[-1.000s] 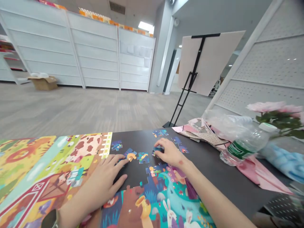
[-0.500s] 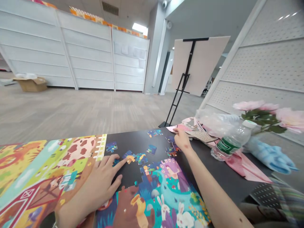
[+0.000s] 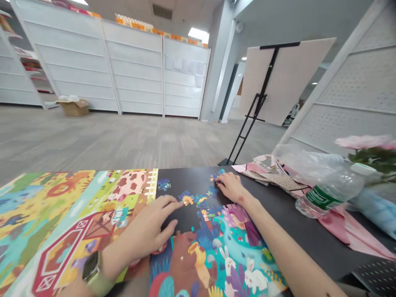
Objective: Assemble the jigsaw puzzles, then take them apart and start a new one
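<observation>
This looks like a large shop or showroom floor. Tall white shelving units point(image 3: 133, 70) line the far side with packaged goods point(image 3: 142, 25) along their tops, while pegboard panels point(image 3: 349, 111) stand at the right. A display board on an easel point(image 3: 287, 78) and a cardboard box point(image 3: 73, 108) sit on the grey floor point(image 3: 93, 140).

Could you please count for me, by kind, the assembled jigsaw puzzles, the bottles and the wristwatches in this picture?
Assembled jigsaw puzzles: 2 (multicoloured farm-picture jigsaw puzzle; multicoloured animal-picture jigsaw puzzle)
Bottles: 1 (clear plastic water bottle with green label)
Wristwatches: 1 (dark-faced wristwatch with pale green strap)
Total: 4
</observation>
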